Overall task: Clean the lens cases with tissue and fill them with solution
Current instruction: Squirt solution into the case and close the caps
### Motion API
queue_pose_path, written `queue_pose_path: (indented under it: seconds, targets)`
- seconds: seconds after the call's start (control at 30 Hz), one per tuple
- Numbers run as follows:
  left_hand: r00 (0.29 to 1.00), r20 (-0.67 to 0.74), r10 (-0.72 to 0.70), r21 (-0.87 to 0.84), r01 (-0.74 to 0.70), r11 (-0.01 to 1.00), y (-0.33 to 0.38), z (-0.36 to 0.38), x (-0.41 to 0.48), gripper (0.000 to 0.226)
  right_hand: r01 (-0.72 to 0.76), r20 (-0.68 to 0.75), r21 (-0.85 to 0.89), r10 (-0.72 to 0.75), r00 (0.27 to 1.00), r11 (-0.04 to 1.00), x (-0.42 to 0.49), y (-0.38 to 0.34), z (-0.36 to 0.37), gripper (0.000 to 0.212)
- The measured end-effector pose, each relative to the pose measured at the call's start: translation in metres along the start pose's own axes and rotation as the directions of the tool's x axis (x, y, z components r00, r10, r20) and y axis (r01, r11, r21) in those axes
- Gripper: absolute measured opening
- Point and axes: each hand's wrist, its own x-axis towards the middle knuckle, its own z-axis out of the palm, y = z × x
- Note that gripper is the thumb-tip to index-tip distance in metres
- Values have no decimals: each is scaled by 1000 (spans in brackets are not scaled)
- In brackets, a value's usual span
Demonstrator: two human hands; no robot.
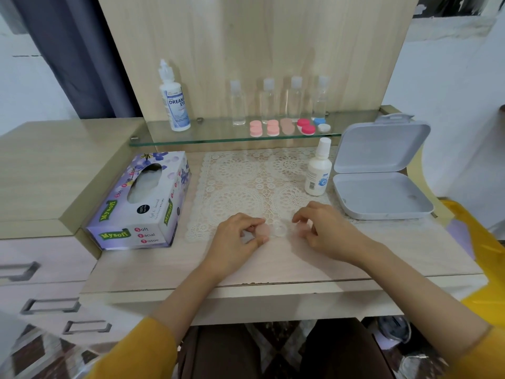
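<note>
A pale pink lens case (278, 230) lies on the lace mat near the desk's front. My left hand (237, 237) pinches its left cap (263, 231) between thumb and fingers. My right hand (326, 228) curls its fingers round the right cap (302, 229), which is blurred. The middle of the case shows clear between the hands. A purple tissue box (142, 201) stands at the left. A small white solution bottle (318, 169) stands upright at the mat's right edge.
An open grey hinged box (382, 198) lies at the right. The glass shelf (191, 136) behind holds a large solution bottle (175, 99), several clear bottles (266, 102) and several pink, red and blue lens cases (287, 126). Drawers (52, 306) sit at the lower left.
</note>
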Motion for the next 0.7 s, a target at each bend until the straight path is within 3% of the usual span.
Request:
queue_pose_path:
  seconds: [0.17,0.47,0.7]
  targets:
    - [1000,8,1,12,-1,1000,0,0,1,30,69,-9,73,-68,998,995,13,-11,-4,26]
    - [999,37,-18,11,18,1000,1,-1,0,29,155,106,-101,-144,984,983,25,-25,1,33]
    - [998,55,-25,12,25,1000,1,0,0,31,32,34,-104,-28,999,994,26,-25,7,23]
